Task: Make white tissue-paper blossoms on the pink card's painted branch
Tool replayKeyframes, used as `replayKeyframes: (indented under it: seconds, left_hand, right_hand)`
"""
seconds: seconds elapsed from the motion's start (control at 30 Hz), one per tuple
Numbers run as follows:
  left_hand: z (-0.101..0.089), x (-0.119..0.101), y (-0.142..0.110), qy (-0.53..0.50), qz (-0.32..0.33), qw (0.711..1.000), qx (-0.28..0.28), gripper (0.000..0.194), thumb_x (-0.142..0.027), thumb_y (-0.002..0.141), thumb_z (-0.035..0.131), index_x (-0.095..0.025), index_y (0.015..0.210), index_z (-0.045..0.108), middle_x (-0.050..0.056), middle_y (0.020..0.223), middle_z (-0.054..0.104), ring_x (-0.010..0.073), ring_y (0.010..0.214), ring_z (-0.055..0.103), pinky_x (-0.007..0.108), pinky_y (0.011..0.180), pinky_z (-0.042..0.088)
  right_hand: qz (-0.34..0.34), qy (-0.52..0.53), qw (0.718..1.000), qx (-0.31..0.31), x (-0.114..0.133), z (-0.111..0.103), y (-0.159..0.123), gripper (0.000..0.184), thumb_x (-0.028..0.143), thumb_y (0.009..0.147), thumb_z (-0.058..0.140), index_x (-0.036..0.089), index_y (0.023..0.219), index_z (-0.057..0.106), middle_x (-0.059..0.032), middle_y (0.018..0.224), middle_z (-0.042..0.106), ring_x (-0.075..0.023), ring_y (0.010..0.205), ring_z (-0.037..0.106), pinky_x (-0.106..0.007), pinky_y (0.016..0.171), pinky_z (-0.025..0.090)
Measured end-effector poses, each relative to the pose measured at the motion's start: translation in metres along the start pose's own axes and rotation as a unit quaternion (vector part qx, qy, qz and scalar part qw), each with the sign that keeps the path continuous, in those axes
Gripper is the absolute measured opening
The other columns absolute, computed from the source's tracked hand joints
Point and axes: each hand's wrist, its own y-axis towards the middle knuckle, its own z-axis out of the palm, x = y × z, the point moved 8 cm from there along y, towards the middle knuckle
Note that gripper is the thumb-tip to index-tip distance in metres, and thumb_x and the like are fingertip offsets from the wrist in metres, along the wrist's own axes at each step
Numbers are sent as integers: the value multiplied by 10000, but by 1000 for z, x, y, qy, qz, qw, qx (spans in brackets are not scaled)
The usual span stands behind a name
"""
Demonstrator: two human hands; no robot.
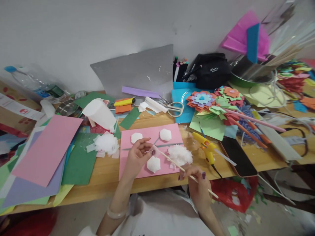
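Note:
My right hand (198, 183) is closed round a thin wooden stick (173, 161), which slants up and left across the pink card. At its upper end, the fingers of my left hand (139, 154) pinch a small piece of thin white paper (155, 149) against the stick's tip. Beneath my hands lies the pink card (128, 170), marked with grey stem-like lines. White hexagonal paper pieces (165, 134) rest on it, one of them (154, 164) just below my left fingertips. A fluffy white paper tuft (180, 154) sits on the card's right side.
Right of the card lie a yellow glue gun (208, 147), a phone (238, 157) and paper flowers (203, 100). Scissors (175, 109) and a yellow cutter (124, 102) are behind. Coloured sheets (46, 150) and another white tuft (106, 143) are left; bottles (31, 83) stand at the back.

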Motion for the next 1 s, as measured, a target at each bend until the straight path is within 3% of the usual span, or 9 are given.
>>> replayKeyframes:
  seconds: [0.23,0.53,0.73,0.87,1.0]
  left_hand:
    - [9,4,1,10,-23,1000,15,453,-186,704,784,-184,1123,612,25,874,729,155,832,695,264,762,531]
    - [17,19,-4,-19,-84,994,61,477,-317,709,827,-188,1116,616,30,882,730,187,849,720,288,748,568]
    - [11,23,-6,-48,-93,992,72,425,-472,852,707,-202,1166,613,51,929,730,190,870,721,298,762,566]
    - [14,16,-4,-20,-67,994,84,491,-305,740,834,-198,1158,600,22,888,721,169,893,703,269,796,538]
    - [16,12,-1,-11,-57,994,88,487,-224,715,822,-192,1142,590,14,846,719,173,882,703,276,789,528]
  right_hand:
    - [4,-7,1000,0,-1,-3,-5,468,506,1012,370,247,751,659,-7,628,601,-167,658,581,-309,687,457]
    - [0,-69,997,-41,-2,0,-16,454,513,997,370,258,734,638,-33,627,604,-201,649,598,-342,617,472]
    - [-16,-74,997,-30,0,6,-19,436,481,1008,390,243,761,658,-18,673,636,-165,655,605,-296,620,473]
    - [-12,-76,997,-20,-2,5,-19,426,467,1012,394,237,794,679,-24,711,654,-167,708,619,-298,669,492]
    - [1,-45,999,-22,-2,4,-15,451,499,1003,403,234,766,681,-17,654,617,-167,664,604,-303,639,485]
